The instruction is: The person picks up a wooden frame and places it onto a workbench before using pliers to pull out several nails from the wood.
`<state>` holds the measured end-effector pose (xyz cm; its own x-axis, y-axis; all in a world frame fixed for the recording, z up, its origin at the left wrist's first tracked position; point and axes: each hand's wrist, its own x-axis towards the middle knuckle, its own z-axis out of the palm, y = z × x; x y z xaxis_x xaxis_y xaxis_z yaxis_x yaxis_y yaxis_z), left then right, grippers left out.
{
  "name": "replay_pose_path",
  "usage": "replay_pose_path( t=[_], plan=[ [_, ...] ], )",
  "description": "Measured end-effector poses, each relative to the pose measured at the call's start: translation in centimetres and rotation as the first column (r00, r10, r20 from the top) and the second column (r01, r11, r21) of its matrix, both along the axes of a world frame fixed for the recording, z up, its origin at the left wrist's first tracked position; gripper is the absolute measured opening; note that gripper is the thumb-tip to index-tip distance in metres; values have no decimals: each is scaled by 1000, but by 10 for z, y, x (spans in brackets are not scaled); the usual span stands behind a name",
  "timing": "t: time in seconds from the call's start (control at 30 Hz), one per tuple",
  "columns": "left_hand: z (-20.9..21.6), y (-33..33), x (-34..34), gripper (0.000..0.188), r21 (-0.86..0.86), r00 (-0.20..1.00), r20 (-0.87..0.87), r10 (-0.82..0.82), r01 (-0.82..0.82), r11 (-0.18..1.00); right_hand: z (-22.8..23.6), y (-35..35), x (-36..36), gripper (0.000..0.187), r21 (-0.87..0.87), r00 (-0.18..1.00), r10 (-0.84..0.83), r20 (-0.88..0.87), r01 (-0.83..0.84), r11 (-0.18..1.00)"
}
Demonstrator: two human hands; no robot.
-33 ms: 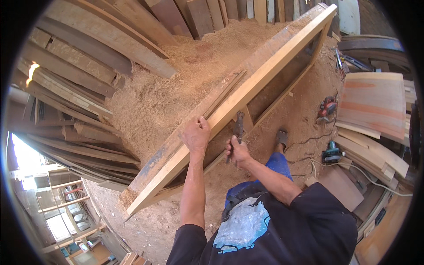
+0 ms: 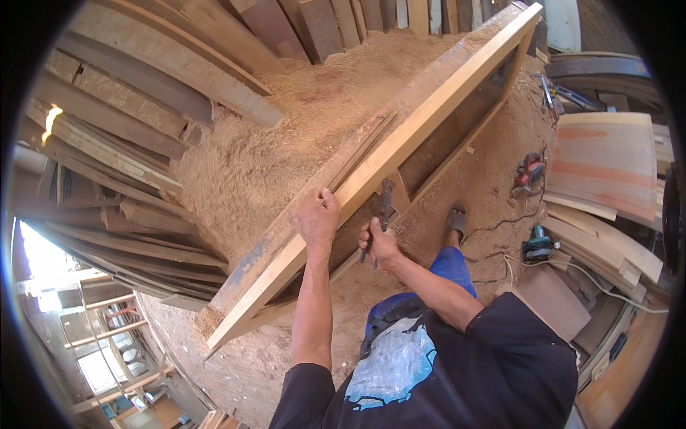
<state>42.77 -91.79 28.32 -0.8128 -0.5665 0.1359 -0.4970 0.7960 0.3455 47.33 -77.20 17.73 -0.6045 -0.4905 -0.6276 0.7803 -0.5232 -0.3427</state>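
Note:
A long pale wooden frame [image 2: 421, 136] stands on edge along a rough, dusty plank [image 2: 261, 261], slanting from the near left to the far right. My left hand [image 2: 316, 216] rests at the top of the frame, its fingers curled closed; what they pinch, if anything, is too small to make out. Just to the right and lower, my right hand [image 2: 381, 244] grips dark metal pincers [image 2: 386, 196]. Their head points away from me and their handles stick out below my fingers. A thin dark strip [image 2: 364, 150] lies along the plank beyond my left hand.
Sawdust [image 2: 243, 171] is heaped behind the plank. Stacked boards [image 2: 164, 61] lean at the far left. On the right are a red power tool [image 2: 527, 171], a green power tool [image 2: 537, 245], cords and a wide board [image 2: 604, 163]. My foot [image 2: 456, 220] is beside the frame.
My right hand and the pincers have shifted very slightly to the left. My left hand stays at the same spot on the frame.

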Motion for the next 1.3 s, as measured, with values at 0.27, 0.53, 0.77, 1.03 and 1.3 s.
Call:
replay_pose_path(
  t=[0.27,0.53,0.77,1.03,1.3],
  plan=[
    [-5,-10,2,23,42,998,-48,-29,31,999,-7,73,-33,27,551,836,428,-343,-190,812],
    [-10,-10,-1,26,48,998,-54,-30,33,998,13,121,-105,25,711,571,777,-267,-427,558],
    [-6,-7,1,26,-17,1000,22,21,-21,1000,-21,59,-42,32,364,857,454,-244,-352,862],
    [-2,-4,-4,28,4,999,-32,40,-40,999,3,-17,-13,32,77,994,-36,-103,44,996],
    [-7,-10,4,28,35,998,-54,36,-34,999,23,95,-75,28,629,697,664,-271,-394,671]
  ],
)
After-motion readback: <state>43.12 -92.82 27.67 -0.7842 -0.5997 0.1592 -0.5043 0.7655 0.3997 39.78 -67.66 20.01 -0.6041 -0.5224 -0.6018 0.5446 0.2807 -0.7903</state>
